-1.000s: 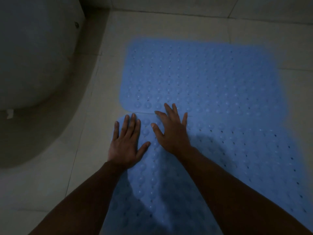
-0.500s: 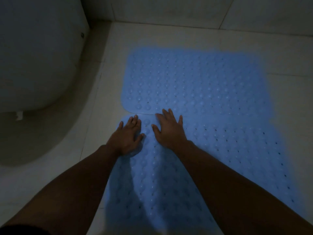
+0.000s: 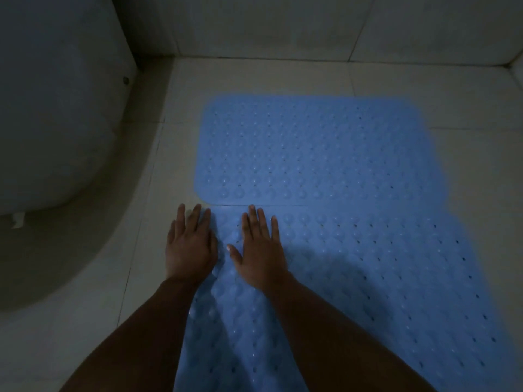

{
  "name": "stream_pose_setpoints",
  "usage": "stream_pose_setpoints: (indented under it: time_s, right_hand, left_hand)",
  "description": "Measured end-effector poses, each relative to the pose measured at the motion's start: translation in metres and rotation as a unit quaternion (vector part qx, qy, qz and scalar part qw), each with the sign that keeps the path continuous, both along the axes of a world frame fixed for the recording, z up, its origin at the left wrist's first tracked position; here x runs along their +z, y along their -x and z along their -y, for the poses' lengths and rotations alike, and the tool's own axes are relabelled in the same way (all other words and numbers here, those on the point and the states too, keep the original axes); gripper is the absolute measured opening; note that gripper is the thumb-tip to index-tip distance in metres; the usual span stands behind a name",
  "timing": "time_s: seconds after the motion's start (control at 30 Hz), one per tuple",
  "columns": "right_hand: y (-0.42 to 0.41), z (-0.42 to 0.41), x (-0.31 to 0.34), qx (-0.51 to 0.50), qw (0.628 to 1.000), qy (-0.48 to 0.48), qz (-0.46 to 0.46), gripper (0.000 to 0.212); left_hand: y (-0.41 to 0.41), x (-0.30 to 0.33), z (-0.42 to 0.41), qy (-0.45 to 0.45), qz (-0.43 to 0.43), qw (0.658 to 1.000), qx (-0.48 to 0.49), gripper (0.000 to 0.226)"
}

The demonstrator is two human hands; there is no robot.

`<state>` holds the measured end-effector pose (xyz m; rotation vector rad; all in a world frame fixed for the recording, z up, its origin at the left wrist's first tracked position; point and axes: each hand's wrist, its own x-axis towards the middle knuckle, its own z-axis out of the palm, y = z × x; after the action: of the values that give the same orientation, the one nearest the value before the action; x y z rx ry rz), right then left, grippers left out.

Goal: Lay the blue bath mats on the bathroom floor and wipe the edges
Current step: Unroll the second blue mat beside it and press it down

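Light: dim, bathroom corner, pale floor tiles (image 3: 254, 80).
Far mat (image 3: 311, 148): blue, studded, flat on the floor, its near edge meeting the near mat at a thin seam.
Near mat (image 3: 382, 278): blue, studded, with small holes, flat, running toward the viewer; its far left corner lies under the hands.
Left hand (image 3: 189, 244): palm down, fingers straight and close together, over the mat's left edge, fingertips near the seam.
Right hand (image 3: 260, 247): palm down just beside the left, fingers straight, thumb spread out, pressing the near mat; holds nothing.
Left side: white toilet base (image 3: 56, 123), well apart from the mats.
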<state>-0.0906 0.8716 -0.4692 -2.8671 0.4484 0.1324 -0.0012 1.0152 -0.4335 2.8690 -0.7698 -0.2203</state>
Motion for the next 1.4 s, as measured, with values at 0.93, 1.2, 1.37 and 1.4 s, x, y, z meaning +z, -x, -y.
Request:
stream_pose_setpoints:
  time_s: [0.93,1.2,1.37,1.4]
  right_hand:
    - [-0.005,0.143,0.103,-0.122,0.967,-0.223,-0.035,0.059]
    - [0.050,0.170,0.074,-0.122,0.975,-0.183,0.023,0.052]
    - [0.064,0.168,0.046,-0.096,0.978,-0.169,0.080,0.044]
    - [0.063,0.167,0.044,-0.089,0.979,-0.160,0.089,0.044]
  left_hand:
    - [0.040,0.009,0.084,0.052,-0.037,0.997,-0.037,0.074]
    - [0.090,-0.017,0.141,-0.023,-0.045,0.988,-0.145,0.079]
    - [0.097,-0.038,0.135,-0.026,0.008,0.989,-0.146,0.086]
    - [0.098,-0.039,0.135,-0.024,0.015,0.989,-0.145,0.086]
